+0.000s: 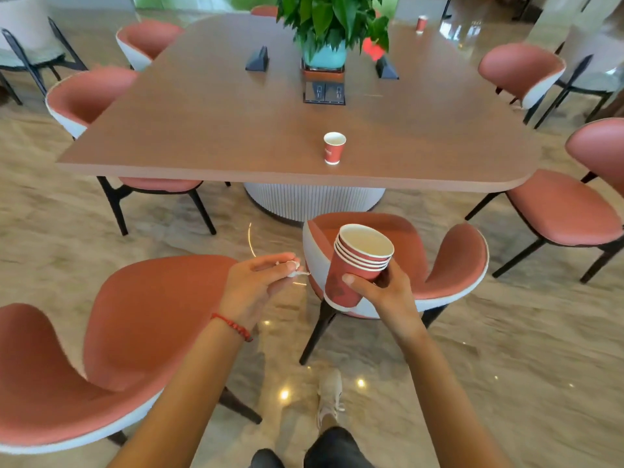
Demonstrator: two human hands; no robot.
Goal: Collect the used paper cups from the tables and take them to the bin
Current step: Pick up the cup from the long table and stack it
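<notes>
My right hand (381,292) grips a stack of several nested red paper cups (354,265), tilted to the left, in front of the table. My left hand (260,282) is beside the stack and pinches a small white scrap (292,266) between its fingertips. A single red paper cup (334,147) stands upright near the front edge of the brown table (209,123). Another red cup (421,23) stands at the table's far right corner.
Pink chairs ring the table: one (449,265) right under my hands, another (128,332) at my lower left, more at both sides. A potted plant (329,32), two dark stands and a socket panel sit mid-table. Glossy marble floor lies between me and the table.
</notes>
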